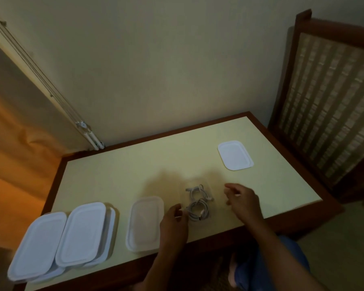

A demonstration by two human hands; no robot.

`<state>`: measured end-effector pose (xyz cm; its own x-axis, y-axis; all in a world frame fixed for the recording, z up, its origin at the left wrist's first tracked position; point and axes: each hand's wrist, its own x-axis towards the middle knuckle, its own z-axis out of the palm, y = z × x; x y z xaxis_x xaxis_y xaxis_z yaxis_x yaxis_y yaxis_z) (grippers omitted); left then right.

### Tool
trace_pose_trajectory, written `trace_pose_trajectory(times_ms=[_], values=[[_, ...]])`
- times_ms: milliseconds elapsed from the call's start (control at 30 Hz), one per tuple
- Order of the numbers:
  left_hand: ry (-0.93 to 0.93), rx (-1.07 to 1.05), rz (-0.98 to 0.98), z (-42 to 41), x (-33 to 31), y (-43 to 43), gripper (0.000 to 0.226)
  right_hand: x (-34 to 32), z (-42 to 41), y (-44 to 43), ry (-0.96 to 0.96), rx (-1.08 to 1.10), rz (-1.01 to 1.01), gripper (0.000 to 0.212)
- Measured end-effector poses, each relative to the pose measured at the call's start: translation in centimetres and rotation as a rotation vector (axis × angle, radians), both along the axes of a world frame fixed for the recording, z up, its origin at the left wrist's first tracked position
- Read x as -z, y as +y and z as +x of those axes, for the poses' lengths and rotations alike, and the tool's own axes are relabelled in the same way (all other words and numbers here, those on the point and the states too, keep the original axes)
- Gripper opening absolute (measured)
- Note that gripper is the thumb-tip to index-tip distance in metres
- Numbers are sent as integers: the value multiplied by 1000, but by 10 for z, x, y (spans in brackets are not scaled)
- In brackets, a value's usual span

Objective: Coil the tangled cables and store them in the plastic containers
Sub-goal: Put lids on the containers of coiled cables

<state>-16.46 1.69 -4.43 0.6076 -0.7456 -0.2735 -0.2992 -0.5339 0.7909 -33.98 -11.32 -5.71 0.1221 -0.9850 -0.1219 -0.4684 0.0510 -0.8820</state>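
Two coiled white cables [198,203] lie one behind the other in the middle of the table, inside what looks like a faint clear plastic container [213,185]. My left hand [173,222] is at the left side of the near coil with thumb and fingers curved toward it; blur hides whether it grips anything. To the right of the coils my right hand [241,200] hovers with loosely bent fingers and holds nothing. A white lid [235,155] lies alone at the far right of the table.
A lidded clear container [144,223] stands just left of my left hand. Several closed white-lidded containers [82,234] are stacked at the near left corner. The cream table [124,171] has a dark wooden rim. A wooden chair [328,97] stands on the right.
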Motion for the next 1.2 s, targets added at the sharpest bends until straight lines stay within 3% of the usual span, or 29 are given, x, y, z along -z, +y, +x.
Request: trace_pose_trajectory(times_ms=[233,367,467,567,767,933,1133,1200], values=[[31,-4,-12,2,6,-7,34,-13,-15,-62,77,77,-102,28],[61,-14,-18,3,9,-8,32,-21,-16,-97,280,193,-155,40],[75,-14,-32,4,12,-7,28,-20,-14,-116,441,195,-70,49],[88,-6,-34,5,14,-6,30,-10,-11,-122,525,135,-10,43],[90,15,-22,6,15,-5,31,-5,-5,-112,332,290,152,23],[103,20,-17,5,15,-3,33,-28,-12,-85,50,425,248,23],[136,-59,-94,2,10,1,29,-42,-3,-8,-238,364,246,14],[172,-102,-140,0,6,-1,26,-37,2,18,-245,310,252,12]])
